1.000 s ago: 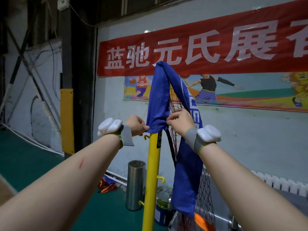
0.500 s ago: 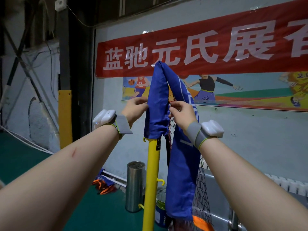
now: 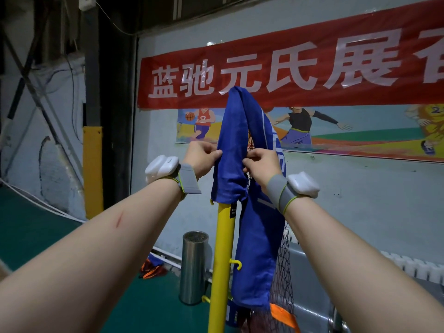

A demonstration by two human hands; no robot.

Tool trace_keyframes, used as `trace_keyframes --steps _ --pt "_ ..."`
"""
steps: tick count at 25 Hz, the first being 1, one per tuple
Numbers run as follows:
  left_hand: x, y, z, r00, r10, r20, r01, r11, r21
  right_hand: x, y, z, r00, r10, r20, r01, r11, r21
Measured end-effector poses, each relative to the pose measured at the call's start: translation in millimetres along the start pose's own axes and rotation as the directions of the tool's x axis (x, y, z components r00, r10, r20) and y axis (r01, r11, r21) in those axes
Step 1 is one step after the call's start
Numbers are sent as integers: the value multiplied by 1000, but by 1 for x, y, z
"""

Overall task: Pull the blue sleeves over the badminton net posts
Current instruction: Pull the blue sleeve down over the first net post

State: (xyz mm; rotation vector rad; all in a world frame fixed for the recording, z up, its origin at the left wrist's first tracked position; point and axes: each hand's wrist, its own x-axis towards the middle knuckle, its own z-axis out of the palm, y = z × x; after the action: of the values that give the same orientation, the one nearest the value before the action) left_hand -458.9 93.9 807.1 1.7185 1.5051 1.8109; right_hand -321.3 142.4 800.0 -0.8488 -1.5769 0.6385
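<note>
Both arms are up at the top of the yellow post [image 3: 223,251]. The blue sleeve [image 3: 230,179] is capped over the post's top end, its open hem sitting just above a small black label on the post. The left hand [image 3: 203,156] pinches the sleeve's left edge, thumb and curled fingers closed on the cloth. The right hand [image 3: 260,162] does the same on the right edge, fingers bunched tight on the fabric. The two hands are level, with the sleeve between them.

The rest of the sleeve folds over the peak and hangs down the post's right side, against the dark net [image 3: 286,272], ending low near an orange strap [image 3: 283,317]. A yellow hook [image 3: 236,264] juts from the post halfway down.

Each wrist carries a grey band with a white unit [image 3: 161,168]. Beyond the post, a steel bin [image 3: 193,272] stands on the green floor [image 3: 31,227], below a red banner [image 3: 300,73] on the wall.
</note>
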Motion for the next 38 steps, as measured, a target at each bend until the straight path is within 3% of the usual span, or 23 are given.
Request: trace_keyframes --steps 18,21,25,29,38 --pt "-30 -29 -8 923 -288 255 197 923 332 -28 30 -10 947 154 283 -75 959 -272" --pt "-25 -13 -9 945 -233 230 183 958 219 -21 18 -11 952 106 287 -26 962 -272" --pt "-14 9 -1 998 -29 61 35 995 -90 -2 4 -9 992 -2 130 20 990 -139" --pt "-3 7 6 998 51 -32 -53 997 -64 9 -2 -2 997 -9 71 8 1000 8" --pt "2 -11 9 999 51 -1 -50 996 67 8 15 2 997 -48 65 54 993 -101"
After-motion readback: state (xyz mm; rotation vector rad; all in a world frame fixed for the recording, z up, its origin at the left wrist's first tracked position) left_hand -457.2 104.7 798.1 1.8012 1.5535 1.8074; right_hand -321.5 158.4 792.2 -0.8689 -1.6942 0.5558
